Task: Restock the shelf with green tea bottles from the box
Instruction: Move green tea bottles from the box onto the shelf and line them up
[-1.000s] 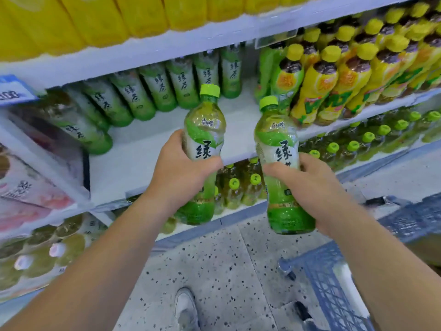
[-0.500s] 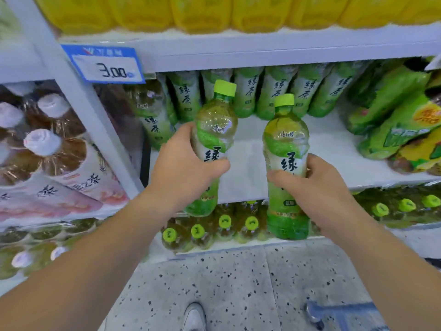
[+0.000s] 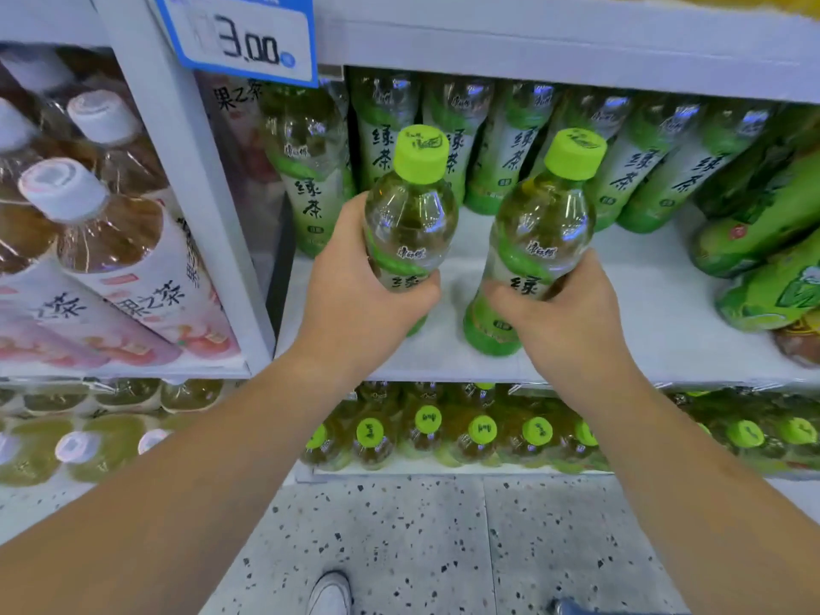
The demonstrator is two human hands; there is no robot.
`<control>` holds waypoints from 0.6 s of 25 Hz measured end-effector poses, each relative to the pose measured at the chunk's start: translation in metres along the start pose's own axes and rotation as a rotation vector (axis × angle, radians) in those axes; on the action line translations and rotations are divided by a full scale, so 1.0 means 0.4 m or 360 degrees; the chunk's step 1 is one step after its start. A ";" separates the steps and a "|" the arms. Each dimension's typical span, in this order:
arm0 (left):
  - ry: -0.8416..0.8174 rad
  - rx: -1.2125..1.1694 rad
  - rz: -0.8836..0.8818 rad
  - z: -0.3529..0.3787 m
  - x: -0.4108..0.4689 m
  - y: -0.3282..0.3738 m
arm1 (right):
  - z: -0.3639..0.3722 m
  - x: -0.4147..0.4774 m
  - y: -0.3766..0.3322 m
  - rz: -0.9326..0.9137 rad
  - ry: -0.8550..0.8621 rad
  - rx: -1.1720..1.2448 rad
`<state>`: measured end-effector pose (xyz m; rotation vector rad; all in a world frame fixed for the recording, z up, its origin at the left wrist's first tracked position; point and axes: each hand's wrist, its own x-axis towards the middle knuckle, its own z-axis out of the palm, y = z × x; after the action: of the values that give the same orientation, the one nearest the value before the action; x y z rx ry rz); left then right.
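Bottles fill both my hands. My left hand [image 3: 355, 295] is wrapped round the label of the left bottle [image 3: 408, 215], thumb across the front and fingers curled behind it. My right hand [image 3: 568, 321] grips the right bottle [image 3: 537, 228] the same way, low on its label. Both are green tea with lime caps, and both lean slightly, tops tipped toward the back of the shelf [image 3: 643, 312]. They sit side by side with a narrow gap between them, over the bare front part of the white board. The right bottle's base is at the board, but I cannot tell whether it touches. Most of the left bottle's base is hidden behind my hand.

Behind them a back row [image 3: 501, 139] of the same green tea stands along the rear of the shelf, labels facing me. One more bottle stands at the left end beside the grey upright [image 3: 186, 179]. A blue-edged price tag [image 3: 242, 33] reading 3.00 hangs on the rail above. Left of the upright are pink-labelled bottles [image 3: 111, 241] with white caps. At the far right of my shelf are green and yellow bottles [image 3: 763, 241], tilted in the wide view. The tier below holds lower bottles [image 3: 479, 430] with green caps. Under my arms is the speckled floor [image 3: 399, 534], with the toe of my white shoe [image 3: 330, 594].
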<state>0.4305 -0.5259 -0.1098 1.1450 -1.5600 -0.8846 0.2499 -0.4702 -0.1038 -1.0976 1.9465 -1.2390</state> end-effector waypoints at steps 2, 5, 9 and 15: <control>0.0026 -0.0029 0.0003 -0.002 -0.008 -0.021 | 0.010 -0.002 0.024 -0.0073 0.0003 0.0046; -0.0121 -0.0047 -0.0074 -0.009 -0.012 -0.044 | 0.013 0.000 0.041 -0.0137 -0.0033 0.0110; -0.0185 0.0442 -0.0310 -0.015 -0.071 -0.097 | -0.003 -0.019 0.087 -0.0072 -0.0249 -0.0062; 0.0038 0.0489 -0.0165 0.016 -0.095 -0.158 | 0.032 -0.003 0.168 -0.0206 -0.0073 -0.0150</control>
<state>0.4436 -0.5082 -0.1804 1.4600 -1.6680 -0.7100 0.2388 -0.4592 -0.1703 -1.3064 1.9424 -1.1877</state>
